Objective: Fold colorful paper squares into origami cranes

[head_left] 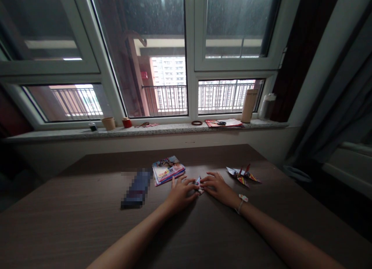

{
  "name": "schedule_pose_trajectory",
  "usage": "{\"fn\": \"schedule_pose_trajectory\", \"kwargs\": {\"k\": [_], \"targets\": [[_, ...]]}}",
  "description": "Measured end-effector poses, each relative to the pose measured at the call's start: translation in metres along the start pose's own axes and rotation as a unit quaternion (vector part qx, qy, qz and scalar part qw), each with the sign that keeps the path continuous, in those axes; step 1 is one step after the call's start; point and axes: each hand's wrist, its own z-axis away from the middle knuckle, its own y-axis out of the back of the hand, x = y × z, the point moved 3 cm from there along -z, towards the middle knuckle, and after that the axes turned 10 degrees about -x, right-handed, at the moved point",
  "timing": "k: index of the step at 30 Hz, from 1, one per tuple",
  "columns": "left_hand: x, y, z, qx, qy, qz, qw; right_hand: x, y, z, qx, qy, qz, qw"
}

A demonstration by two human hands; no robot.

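A small piece of folded printed paper (199, 185) lies on the brown tabletop between my two hands. My left hand (181, 191) holds its left side, with the fingertips and thumb against the paper. From the other side my right hand (217, 188) has its fingers on the paper's right edge; a bracelet with a pale charm circles that wrist. The fingers cover much of the paper. Right of my right hand sit folded paper cranes (240, 176) with pointed wings. Beyond my left hand rests a stack of colourful printed paper squares (168, 170).
A blurred-out dark flat object (137, 188) lies left on the table (87, 218). On the windowsill (171, 129) stand a paper cup (108, 124), a red spool (127, 123), a tan bottle (249, 105) and a clear bottle (266, 106). Scissors (221, 123) rest on red papers there.
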Motion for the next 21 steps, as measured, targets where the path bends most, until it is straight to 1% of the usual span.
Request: {"fn": "schedule_pose_trajectory", "kwargs": {"k": [8,13,18,21], "targets": [[-0.0015,-0.0021,0.0001,0.011,-0.001,-0.017,1.0,0.0002,-0.0001,-0.0001,-0.003,0.008,0.0,1.0],[-0.003,-0.0051,-0.0004,0.034,-0.011,-0.032,0.999,-0.0022,0.0016,0.0004,-0.003,0.011,-0.004,1.0],[-0.0026,-0.0045,-0.0014,0.063,-0.025,-0.047,0.997,0.0018,-0.0006,-0.0003,0.004,0.013,-0.02,1.0],[-0.0022,-0.0032,-0.0013,0.066,-0.03,-0.044,0.996,0.0035,-0.0014,-0.001,0.005,0.011,-0.031,0.999]]}}
